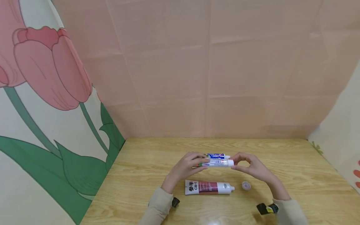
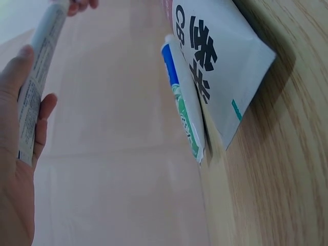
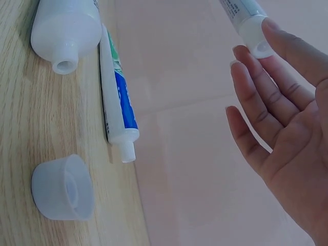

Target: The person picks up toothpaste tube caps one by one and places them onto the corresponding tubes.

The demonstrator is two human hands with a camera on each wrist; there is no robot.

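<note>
My left hand (image 1: 186,165) grips a white toothpaste tube (image 1: 220,163) by its body and holds it above the table. At the tube's right end, my right hand (image 1: 257,168) pinches the white cap (image 3: 254,36) between thumb and fingers. The cap sits on the tube. Behind, a blue and green toothpaste tube (image 3: 123,97) lies on the table, its nozzle bare. Closer to me lies a larger pink and white toothpaste tube (image 1: 208,187), also with an uncovered nozzle. A loose translucent white cap (image 3: 61,187) rests to the right of that larger tube.
The wooden table (image 1: 135,181) meets a pink sheet (image 1: 208,78) at its back edge. On the left stands a wall panel with painted tulips (image 1: 53,68). A pale wall (image 1: 340,134) borders the table on the right.
</note>
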